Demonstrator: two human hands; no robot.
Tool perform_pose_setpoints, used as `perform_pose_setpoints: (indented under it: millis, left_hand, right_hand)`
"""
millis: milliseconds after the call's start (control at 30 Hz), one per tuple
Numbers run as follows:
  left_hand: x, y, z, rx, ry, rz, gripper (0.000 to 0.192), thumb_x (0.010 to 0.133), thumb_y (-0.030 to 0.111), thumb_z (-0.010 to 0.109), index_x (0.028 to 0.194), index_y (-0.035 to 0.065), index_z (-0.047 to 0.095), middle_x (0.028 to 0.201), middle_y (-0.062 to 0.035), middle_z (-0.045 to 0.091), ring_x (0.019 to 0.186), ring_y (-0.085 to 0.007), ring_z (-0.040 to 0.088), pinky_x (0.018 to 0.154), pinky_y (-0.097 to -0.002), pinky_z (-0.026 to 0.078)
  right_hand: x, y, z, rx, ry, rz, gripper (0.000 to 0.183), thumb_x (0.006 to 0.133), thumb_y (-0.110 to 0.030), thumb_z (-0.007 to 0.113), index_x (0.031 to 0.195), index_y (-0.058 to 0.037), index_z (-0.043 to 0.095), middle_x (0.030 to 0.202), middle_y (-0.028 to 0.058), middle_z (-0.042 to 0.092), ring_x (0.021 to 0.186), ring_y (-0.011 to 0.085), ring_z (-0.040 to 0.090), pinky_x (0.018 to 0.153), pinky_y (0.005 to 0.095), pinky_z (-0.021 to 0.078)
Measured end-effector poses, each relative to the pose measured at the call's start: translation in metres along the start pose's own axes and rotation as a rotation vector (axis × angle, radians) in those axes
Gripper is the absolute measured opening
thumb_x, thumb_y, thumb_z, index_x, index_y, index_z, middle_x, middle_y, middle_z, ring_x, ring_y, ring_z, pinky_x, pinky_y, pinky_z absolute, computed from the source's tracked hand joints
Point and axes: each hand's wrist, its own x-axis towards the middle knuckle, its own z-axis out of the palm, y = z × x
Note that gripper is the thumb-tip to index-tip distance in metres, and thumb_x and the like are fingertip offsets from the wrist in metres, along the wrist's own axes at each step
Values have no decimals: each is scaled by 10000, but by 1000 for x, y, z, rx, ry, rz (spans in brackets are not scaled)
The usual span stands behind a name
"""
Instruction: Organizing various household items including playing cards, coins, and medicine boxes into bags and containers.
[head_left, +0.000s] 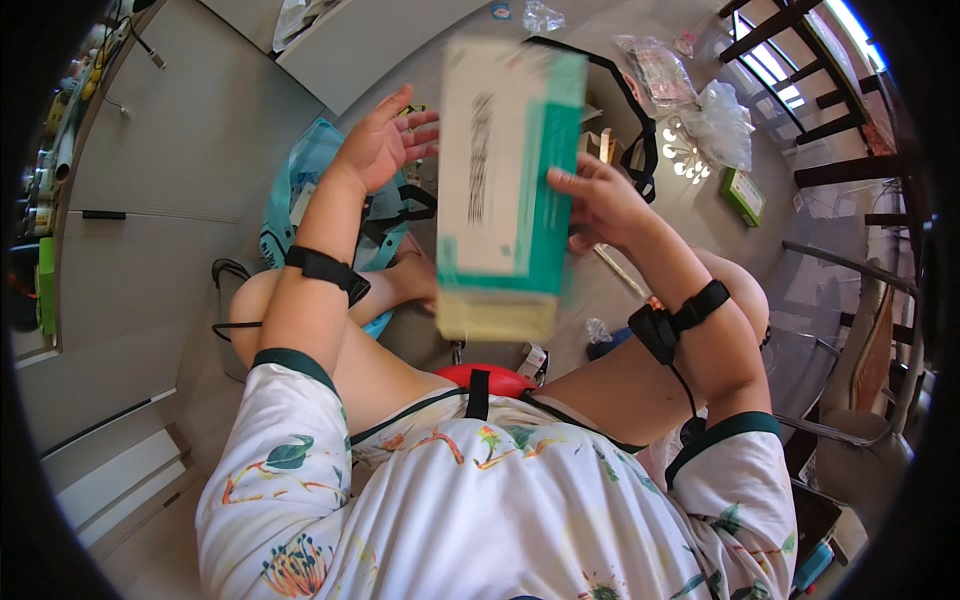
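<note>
A tall green and white cardboard box (510, 172), blurred and bearing print, is held up in front of me. My right hand (604, 199) grips its right edge, the thumb on the front face. My left hand (390, 139) is at the box's left side with fingers spread; whether its fingertips touch the box cannot be told. Beneath my left forearm stands a light-blue bag (300, 195) with things inside. Behind the box and my right hand is an open container with a black rim (641, 112), partly hidden, holding small cartons.
Clear plastic bags (720, 124) and a green box (744, 196) lie on the floor at the right. Grey cabinets (172, 150) line the left side. A chair (862, 360) stands at the far right. A red object (502, 381) lies between my thighs.
</note>
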Motion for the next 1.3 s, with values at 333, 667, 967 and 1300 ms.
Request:
perform_pose_setpoints:
  millis: [333,667,967,1300]
  left_hand:
    - [-6,-13,24,173,102,-60,597,824,175,698,1301,44,363,1126,-99,556,976,-211,595,810,-380,514]
    - [4,-46,36,182,97,82,469,868,16,569,1296,67,383,1184,-82,548,1084,-235,566,895,-409,497]
    - [0,-18,26,199,149,140,380,859,-44,539,1222,14,445,1156,-114,571,1029,-224,590,870,-362,506]
    - [-3,-15,19,241,137,146,457,855,-18,539,1291,43,417,1207,-97,548,1079,-216,561,905,-359,476]
  right_hand:
    - [30,16,-48,595,282,-464,339,936,-219,545,1231,-141,396,1038,38,560,851,183,573,674,345,477]
    - [24,16,-30,649,286,-470,342,943,-215,535,1244,-154,385,1096,27,539,943,187,562,784,379,502]
    - [35,0,-82,742,342,-594,394,954,-272,495,1266,-72,362,1185,118,507,1070,286,543,901,462,490]
    - [31,3,-78,768,394,-578,289,943,-281,513,1102,-41,494,1055,77,576,984,218,581,882,405,516]
